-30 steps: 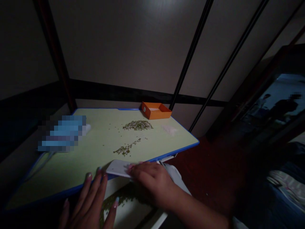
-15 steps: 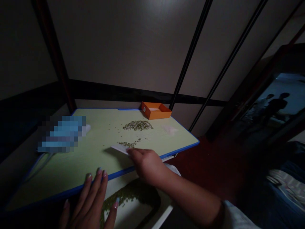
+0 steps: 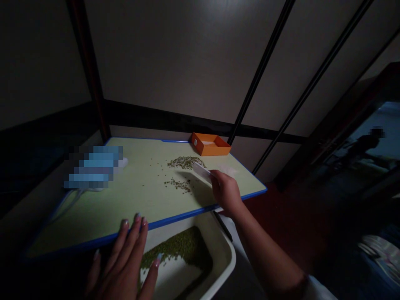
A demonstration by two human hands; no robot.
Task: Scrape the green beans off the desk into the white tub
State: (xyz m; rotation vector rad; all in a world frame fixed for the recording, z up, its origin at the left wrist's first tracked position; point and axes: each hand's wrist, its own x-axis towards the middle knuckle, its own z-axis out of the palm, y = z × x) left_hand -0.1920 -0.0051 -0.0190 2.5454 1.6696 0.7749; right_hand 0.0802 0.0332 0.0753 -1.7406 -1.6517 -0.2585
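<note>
White card — pinched in right hand's fingers, jutting leftward — tilted.

The worktop has a smooth, low-sheen surface with a glossy blue edging. The white tub looks like smooth plastic. The orange box appears matt, like card. The wall panel shows a soft sheen; its black band is glossier.
</note>
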